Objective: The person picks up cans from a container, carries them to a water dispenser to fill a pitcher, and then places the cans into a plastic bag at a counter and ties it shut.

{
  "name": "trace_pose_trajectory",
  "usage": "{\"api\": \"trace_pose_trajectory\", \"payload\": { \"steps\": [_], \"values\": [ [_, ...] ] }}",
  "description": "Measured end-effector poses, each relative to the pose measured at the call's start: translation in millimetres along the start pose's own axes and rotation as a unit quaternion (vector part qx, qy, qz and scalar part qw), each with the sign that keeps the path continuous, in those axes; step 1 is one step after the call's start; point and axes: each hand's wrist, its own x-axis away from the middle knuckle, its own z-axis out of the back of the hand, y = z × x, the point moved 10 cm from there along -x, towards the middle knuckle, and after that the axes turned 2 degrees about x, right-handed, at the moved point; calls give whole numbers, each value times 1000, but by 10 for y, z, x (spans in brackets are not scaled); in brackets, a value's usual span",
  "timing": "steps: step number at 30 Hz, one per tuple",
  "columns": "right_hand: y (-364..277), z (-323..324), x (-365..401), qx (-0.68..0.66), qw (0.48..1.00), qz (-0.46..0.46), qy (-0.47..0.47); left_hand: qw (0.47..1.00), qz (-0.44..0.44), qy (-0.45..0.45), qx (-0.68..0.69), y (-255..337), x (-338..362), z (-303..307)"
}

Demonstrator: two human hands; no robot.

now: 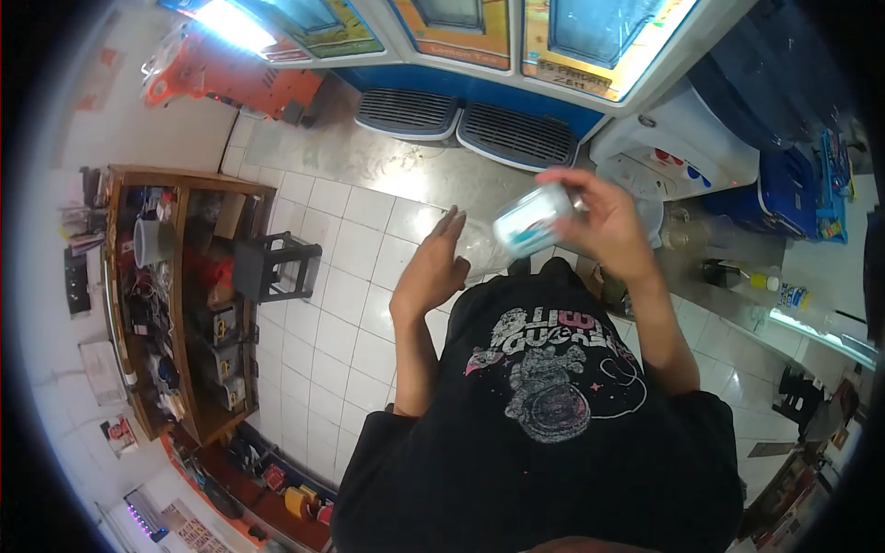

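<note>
My right hand (604,221) is wrapped round a white and light-blue container (535,221), which it holds tilted above the counter edge, in front of my chest. Motion blurs the container and its print cannot be read. To the left, my left hand (435,267) has its fingers stretched out and pointing up. Between the two hands is something clear, like a plastic bag or cup (479,247), next to my left fingers; whether they touch it is hard to tell.
A metal counter (369,166) runs ahead with two black drip trays (415,112) under a drinks dispenser (461,55). A white dispenser (682,152) and blue box (784,189) stand right. On the left are a black stool (275,267) and a wooden shelf (189,304).
</note>
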Motion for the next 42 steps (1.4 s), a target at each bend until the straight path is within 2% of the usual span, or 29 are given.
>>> {"api": "trace_pose_trajectory", "payload": {
  "steps": [1,2,4,7,9,10,12,16,18,19,20,22,23,24,25,26,27,28,29,31,32,33,34,35,36,38,39,41,42],
  "values": [
    [-89,-225,6,104,994,-4,-31,1000,-27,2,11,81,2,-8],
    [-244,-446,-7,217,973,71,-45,998,-54,3,22,167,22,-2],
    [-65,-820,46,299,947,71,-98,997,-83,4,-5,360,103,68],
    [451,-1097,61,317,932,52,-168,990,-118,36,71,482,286,114],
    [812,-1126,79,341,922,77,-168,985,-159,72,-9,744,423,55],
    [793,-1137,56,363,912,104,-158,993,-104,49,-14,738,445,-44],
    [807,-1184,69,337,912,69,-222,993,-83,85,-24,710,534,-94],
    [759,-1149,90,405,886,126,-188,995,-47,84,5,764,668,-35],
    [1104,-1036,91,353,911,0,-211,996,-48,-33,69,870,659,-250],
    [1057,-1049,101,407,887,73,-206,986,-115,-18,115,995,665,-256],
    [1118,-1060,122,407,885,74,-215,987,-110,-11,119,1002,655,-291],
    [1307,-968,129,414,890,9,-193,949,-253,19,186,1313,743,-264],
    [1235,-981,121,447,876,65,-170,949,-253,23,188,1343,710,-316],
    [1224,-993,105,449,874,65,-173,926,-322,21,195,1496,756,-351],
    [1215,-994,72,387,904,45,-179,899,-390,18,200,1621,837,-356],
    [1193,-1001,53,322,929,25,-183,898,-390,19,201,1621,841,-359],
    [1106,-1026,36,322,929,24,-183,893,-397,-39,207,1676,862,-420],
    [918,-1046,3,346,922,55,-163,885,-403,-98,212,1737,900,-458],
    [763,-1047,-22,368,915,86,-142,885,-404,-100,210,1771,938,-363],
    [666,-950,-66,356,922,95,-118,938,-289,-91,170,1608,877,-139],
    [589,-890,-85,344,928,103,-98,944,-277,82,159,1321,860,154],
    [423,-874,-103,282,952,43,-111,922,-258,251,143,952,910,359],
    [263,-877,-122,280,953,46,-104,873,-105,361,312,342,868,465],
    [135,-891,-125,332,937,57,-92,778,-76,511,358,-210,913,531],
    [44,-909,-123,381,918,67,-82,731,-62,535,419,-731,753,384],
    [-93,-991,-112,394,909,114,-76,608,45,393,688,-1153,295,-160],
    [-130,-1055,-94,380,912,131,-82,611,42,392,686,-1117,232,-211],
    [-209,-1171,-87,350,924,125,-87,520,-88,233,817,-707,-74,-388],
    [-174,-1220,-69,351,925,123,-83,521,-87,229,818,-595,-96,-401]
  ]
}}
